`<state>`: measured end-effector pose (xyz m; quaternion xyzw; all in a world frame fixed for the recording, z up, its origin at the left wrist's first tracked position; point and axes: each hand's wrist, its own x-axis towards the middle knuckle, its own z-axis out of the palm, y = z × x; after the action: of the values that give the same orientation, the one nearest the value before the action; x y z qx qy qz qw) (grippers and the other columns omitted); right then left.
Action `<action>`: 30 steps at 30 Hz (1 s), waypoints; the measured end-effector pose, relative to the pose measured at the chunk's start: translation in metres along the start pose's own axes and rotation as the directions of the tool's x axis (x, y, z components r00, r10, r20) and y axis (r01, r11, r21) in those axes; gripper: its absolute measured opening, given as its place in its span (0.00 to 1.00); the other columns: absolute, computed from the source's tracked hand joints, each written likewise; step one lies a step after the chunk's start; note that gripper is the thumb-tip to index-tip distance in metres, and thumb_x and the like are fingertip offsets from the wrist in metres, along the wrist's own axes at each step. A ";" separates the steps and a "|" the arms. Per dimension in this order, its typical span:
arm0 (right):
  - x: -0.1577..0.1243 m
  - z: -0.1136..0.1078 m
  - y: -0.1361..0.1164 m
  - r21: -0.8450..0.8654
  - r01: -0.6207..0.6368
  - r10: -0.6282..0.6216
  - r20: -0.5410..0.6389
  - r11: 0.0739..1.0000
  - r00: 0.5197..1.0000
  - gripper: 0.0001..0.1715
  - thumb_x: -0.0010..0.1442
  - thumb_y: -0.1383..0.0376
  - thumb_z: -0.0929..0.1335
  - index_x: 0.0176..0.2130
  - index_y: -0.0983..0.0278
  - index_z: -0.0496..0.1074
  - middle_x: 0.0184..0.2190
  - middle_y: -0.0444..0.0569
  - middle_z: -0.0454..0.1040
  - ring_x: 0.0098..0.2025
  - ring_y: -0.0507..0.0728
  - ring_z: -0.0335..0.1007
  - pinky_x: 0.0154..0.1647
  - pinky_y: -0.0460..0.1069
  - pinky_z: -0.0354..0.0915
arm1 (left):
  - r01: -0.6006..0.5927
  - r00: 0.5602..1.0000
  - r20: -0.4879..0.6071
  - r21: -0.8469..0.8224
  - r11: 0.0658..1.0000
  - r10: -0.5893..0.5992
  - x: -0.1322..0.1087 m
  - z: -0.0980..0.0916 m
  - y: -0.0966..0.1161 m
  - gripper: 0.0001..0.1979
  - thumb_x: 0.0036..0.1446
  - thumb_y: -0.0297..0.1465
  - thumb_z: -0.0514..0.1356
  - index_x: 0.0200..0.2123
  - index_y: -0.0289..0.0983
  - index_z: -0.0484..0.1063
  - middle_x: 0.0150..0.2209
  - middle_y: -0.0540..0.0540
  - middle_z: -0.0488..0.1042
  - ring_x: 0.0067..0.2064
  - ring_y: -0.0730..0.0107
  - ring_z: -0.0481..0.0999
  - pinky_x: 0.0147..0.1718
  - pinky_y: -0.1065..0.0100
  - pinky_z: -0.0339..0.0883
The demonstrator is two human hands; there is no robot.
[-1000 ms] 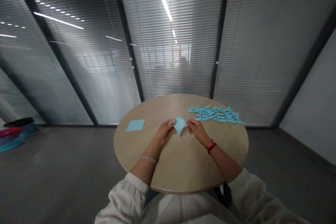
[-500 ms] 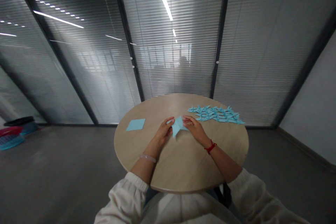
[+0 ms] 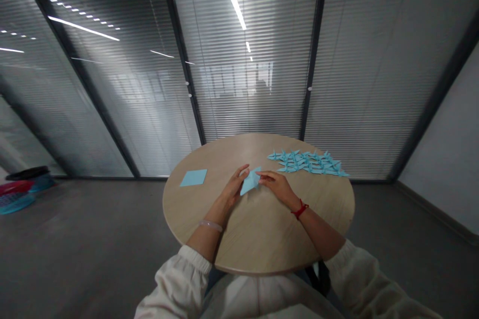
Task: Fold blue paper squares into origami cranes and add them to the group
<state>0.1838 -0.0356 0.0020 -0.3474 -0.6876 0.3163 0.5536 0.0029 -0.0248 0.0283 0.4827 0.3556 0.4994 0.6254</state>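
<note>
Between my hands, above the middle of the round table (image 3: 269,239), is a partly folded sheet of light blue paper (image 3: 250,182). My left hand (image 3: 235,185) grips its left edge between thumb and fingers. On the opposite side, the fingers of my right hand (image 3: 276,183) pinch the paper's right edge. The paper is now a narrow, slanted shape with a pointed top; its underside is hidden.
Flat blue paper (image 3: 193,177) lies at the table's left. Several folded blue paper figures (image 3: 307,162) are laid out in rows at the back right. Glass panels with blinds (image 3: 258,109) rise behind the table. A red and blue basket (image 3: 15,195) stands on the floor at far left.
The paper's right flap has come in against the rest, so its spread shape is narrower. My right hand has shifted slightly left and my left hand has barely moved.
</note>
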 end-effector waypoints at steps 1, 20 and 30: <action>0.000 0.000 0.000 -0.003 0.000 0.000 -0.006 1.000 1.000 0.19 0.52 0.58 0.71 0.45 0.58 0.76 0.41 0.49 0.78 0.39 0.55 0.73 0.44 0.51 0.67 | 0.006 1.000 0.000 0.004 1.000 -0.006 0.000 0.000 0.000 0.29 0.50 0.39 0.65 0.55 0.39 0.66 0.38 0.44 0.75 0.34 0.69 0.74 0.32 0.70 0.69; 0.003 -0.005 0.002 -0.120 0.047 -0.074 -0.231 0.992 0.970 0.15 0.52 0.58 0.71 0.40 0.59 0.78 0.37 0.50 0.78 0.36 0.57 0.72 0.38 0.51 0.68 | -0.342 0.896 -0.159 0.347 0.873 0.414 0.008 -0.002 -0.001 0.31 0.44 0.35 0.69 0.53 0.40 0.69 0.42 0.42 0.72 0.46 0.63 0.72 0.44 0.66 0.65; 0.004 -0.006 0.004 -0.120 0.033 -0.064 -0.260 0.992 0.963 0.15 0.52 0.57 0.71 0.39 0.60 0.78 0.37 0.51 0.78 0.37 0.58 0.73 0.39 0.52 0.69 | -0.406 0.888 0.012 0.494 0.769 0.461 0.005 -0.005 -0.002 0.23 0.47 0.33 0.67 0.49 0.41 0.73 0.37 0.45 0.78 0.38 0.65 0.76 0.43 0.65 0.67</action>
<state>0.1897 -0.0293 0.0017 -0.4006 -0.6332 0.2134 0.6269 0.0000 -0.0191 0.0248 0.6641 0.3815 0.5507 0.3318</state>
